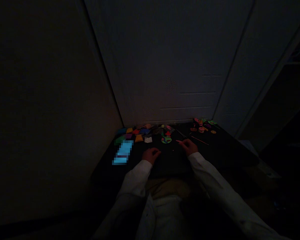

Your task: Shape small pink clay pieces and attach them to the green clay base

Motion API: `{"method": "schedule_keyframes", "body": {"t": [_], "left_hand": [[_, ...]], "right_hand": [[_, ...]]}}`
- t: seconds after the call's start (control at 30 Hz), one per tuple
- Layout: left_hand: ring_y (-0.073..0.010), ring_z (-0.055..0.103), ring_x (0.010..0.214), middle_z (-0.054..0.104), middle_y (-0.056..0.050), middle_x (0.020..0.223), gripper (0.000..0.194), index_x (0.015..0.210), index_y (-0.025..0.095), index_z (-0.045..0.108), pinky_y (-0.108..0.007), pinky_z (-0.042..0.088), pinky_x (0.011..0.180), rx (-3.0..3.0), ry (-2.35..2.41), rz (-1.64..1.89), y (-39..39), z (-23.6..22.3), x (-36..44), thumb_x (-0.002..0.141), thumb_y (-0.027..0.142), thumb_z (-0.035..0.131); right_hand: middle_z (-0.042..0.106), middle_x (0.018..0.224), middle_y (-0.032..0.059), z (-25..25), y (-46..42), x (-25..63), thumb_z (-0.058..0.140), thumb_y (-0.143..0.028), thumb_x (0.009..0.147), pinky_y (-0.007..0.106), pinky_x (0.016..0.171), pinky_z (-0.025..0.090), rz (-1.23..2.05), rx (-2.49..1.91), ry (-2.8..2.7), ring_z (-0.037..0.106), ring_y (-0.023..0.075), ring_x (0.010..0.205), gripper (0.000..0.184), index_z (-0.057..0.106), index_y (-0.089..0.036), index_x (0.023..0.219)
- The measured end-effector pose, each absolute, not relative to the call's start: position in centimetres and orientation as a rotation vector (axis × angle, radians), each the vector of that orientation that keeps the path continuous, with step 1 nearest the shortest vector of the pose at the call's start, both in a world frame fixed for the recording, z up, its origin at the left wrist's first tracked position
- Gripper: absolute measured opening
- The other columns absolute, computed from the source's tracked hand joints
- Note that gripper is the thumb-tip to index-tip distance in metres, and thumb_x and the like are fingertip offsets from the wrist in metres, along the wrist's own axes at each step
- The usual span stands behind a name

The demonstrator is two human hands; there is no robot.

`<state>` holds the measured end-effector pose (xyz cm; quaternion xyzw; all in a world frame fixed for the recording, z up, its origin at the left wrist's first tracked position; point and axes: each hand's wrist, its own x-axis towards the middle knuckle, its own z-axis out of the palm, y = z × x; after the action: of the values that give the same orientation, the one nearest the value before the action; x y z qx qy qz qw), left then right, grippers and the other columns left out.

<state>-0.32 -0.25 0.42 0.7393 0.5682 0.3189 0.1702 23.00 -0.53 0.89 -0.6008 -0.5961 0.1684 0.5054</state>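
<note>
- Pinching a small, pale-pink pointed piece, the right hand is closed at the fingertips, just right of frame centre; tip points left, probably for fine control. Material unclear, too dark.
- Left hand, lower centre: fingers curled toward thumb, small gap inside; can't tell whether it has hold of anything tiny.
- Round green disc with multicoloured decoration lies on the black tabletop beyond and between both hands, likely placed there for easy reach from either side.
- Tiny pale speck between the hands.
- Thin pinkish stick right of the right hand, apparently parked close by.
- Assorted coloured packets bunched centre-left, small colourful figures at right; both seem pushed back toward the wall to free working space.
</note>
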Motion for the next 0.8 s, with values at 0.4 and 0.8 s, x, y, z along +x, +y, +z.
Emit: {"method": "schedule_keyframes", "body": {"t": [0.4,0.8], "left_hand": [[-0.0144,0.059,0.078,0.065,0.0,0.08,0.016,0.08,0.02,0.062,-0.027,0.045,0.073,2.046,1.623,0.947,-0.52,0.72,-0.24,0.068,0.028,0.054],[-0.0137,0.058,0.09,0.065,-0.001,0.092,0.023,0.093,0.019,0.058,-0.026,0.042,0.083,1.991,1.64,1.024,-0.77,1.19,-0.24,0.077,0.027,0.044]], "right_hand": [[0.062,0.072,0.0023,1.16,-0.87,23.18,0.044,-0.049,0.07,0.026,0.063,0.042,0.43,-1.436,-1.481,0.055,0.0156,0.068,0.036,0.062,-0.019,0.079],[0.064,0.084,0.0029,0.78,-0.51,23.25,0.038,-0.038,0.077,0.029,0.077,0.043,0.462,-1.357,-1.519,0.057,0.0144,0.082,0.031,0.058,-0.019,0.091]]}}
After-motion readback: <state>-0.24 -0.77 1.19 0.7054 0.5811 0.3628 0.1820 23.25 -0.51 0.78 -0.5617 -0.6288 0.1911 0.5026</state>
